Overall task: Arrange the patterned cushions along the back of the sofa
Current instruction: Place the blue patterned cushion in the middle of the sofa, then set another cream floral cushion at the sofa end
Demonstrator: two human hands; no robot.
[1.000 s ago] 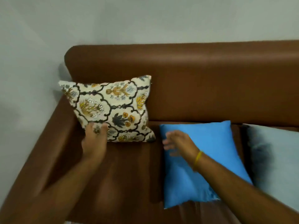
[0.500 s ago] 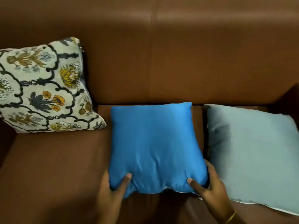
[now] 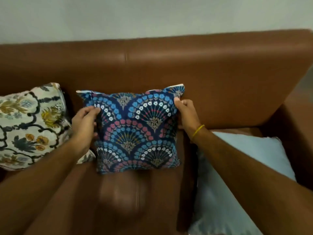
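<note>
A: Both hands, left hand point(image 3: 84, 118) and right hand point(image 3: 187, 111), fingers closed on the blue fan-print cushion point(image 3: 137, 131), propped between them against the sofa back point(image 3: 169, 68)

B: Floral cushion point(image 3: 30, 126) just outside the left fingers; letting go early could tip the blue one forward

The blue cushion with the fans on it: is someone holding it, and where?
Yes. Both hands hold the blue cushion by its side edges, near the top: the left hand on its left edge, the right hand on its right.
</note>
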